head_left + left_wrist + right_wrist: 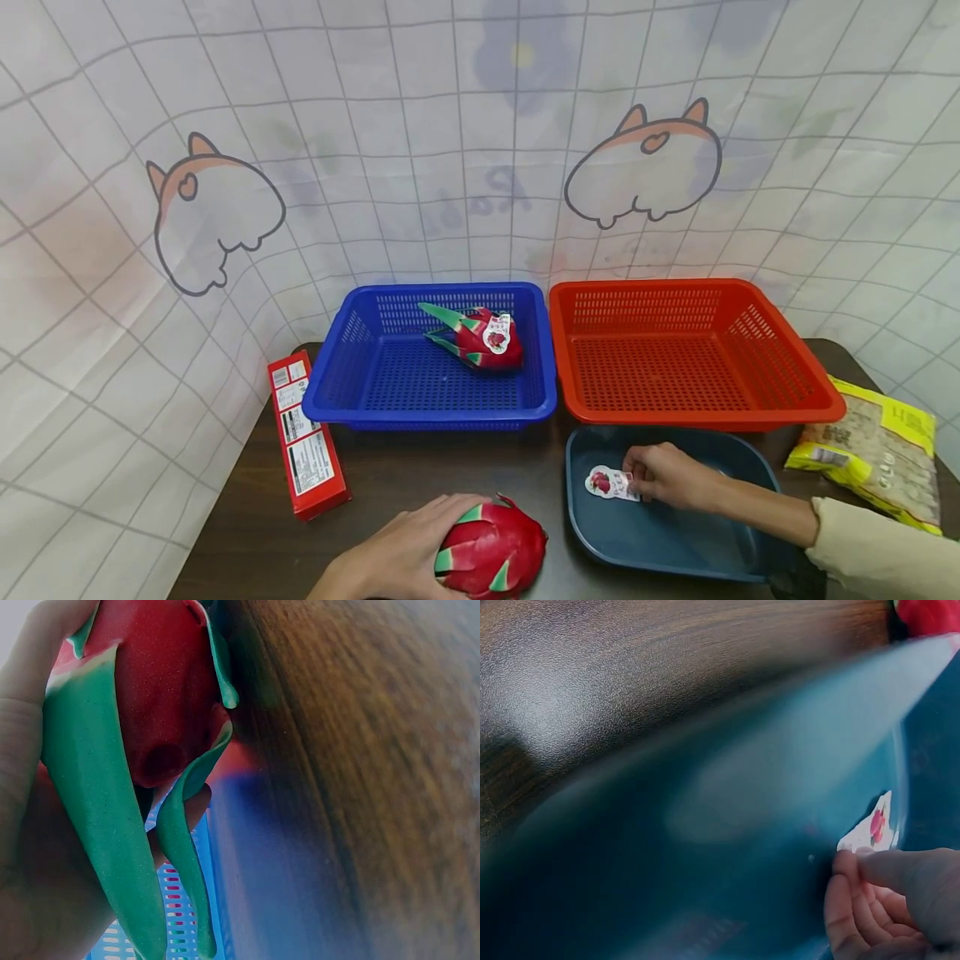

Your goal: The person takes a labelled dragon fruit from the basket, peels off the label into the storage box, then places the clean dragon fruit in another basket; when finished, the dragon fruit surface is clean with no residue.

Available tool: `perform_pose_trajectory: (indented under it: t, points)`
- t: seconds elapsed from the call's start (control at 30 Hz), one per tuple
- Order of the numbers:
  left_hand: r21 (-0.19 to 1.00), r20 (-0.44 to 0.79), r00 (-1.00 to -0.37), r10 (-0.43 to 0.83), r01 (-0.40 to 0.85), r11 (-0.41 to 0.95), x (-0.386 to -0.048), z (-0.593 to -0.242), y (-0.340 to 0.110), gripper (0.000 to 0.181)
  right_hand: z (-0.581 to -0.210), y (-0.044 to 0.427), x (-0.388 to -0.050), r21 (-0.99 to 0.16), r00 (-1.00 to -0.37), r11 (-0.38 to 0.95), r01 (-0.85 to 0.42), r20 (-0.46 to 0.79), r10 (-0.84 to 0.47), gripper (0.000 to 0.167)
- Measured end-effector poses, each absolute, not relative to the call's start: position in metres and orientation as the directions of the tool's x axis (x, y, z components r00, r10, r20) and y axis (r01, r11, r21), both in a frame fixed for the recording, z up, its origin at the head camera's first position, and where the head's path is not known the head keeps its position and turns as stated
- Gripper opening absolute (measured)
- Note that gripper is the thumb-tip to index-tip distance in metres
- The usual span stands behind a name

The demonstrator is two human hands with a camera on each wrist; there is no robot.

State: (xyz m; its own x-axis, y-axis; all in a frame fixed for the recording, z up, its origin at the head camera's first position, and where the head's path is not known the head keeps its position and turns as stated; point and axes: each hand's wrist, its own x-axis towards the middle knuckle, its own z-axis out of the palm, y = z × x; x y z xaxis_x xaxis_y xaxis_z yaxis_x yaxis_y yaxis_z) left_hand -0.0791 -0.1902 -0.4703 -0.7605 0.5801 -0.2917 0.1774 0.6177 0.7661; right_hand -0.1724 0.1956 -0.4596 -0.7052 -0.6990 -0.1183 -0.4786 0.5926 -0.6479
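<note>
Clasping the dragon fruit [498, 546] beside the dark teal tray [697, 542], your left grip [408, 542] has its fingers wrapped round it; long green leaves trail back toward your wrist, the rounded end facing right. Your right grip [667, 475] pinches a sticker [609, 482] inside the tray, long axis left to right, fruit picture leftmost. A similar label [497, 334] marks the second dragon fruit [472, 340], leaves leftward, in the blue basket [427, 415]. All lettering is too small to read.

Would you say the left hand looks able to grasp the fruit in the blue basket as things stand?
Probably not: the left hand grips another fruit, though nothing lies over the basket fruit.
</note>
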Motion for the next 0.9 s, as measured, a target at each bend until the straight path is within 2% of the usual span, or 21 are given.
perform_pose_trajectory:
  t: [0.4, 0.9]
  points:
    - [0.778, -0.330, -0.760, 0.560, 0.117, 0.618, -0.0793, -0.4692, -0.1900, 0.086, -0.4604, 0.1958, -0.1724, -0.603, -0.705, 0.614, -0.510, -0.117, -0.700, 0.009]
    - [0.761, -0.334, -0.764, 0.552, 0.127, 0.636, -0.0791, -0.4694, -0.1893, 0.086, -0.4610, 0.1910, -0.1682, -0.406, -0.764, 0.727, -0.553, -0.099, -0.637, 0.016]
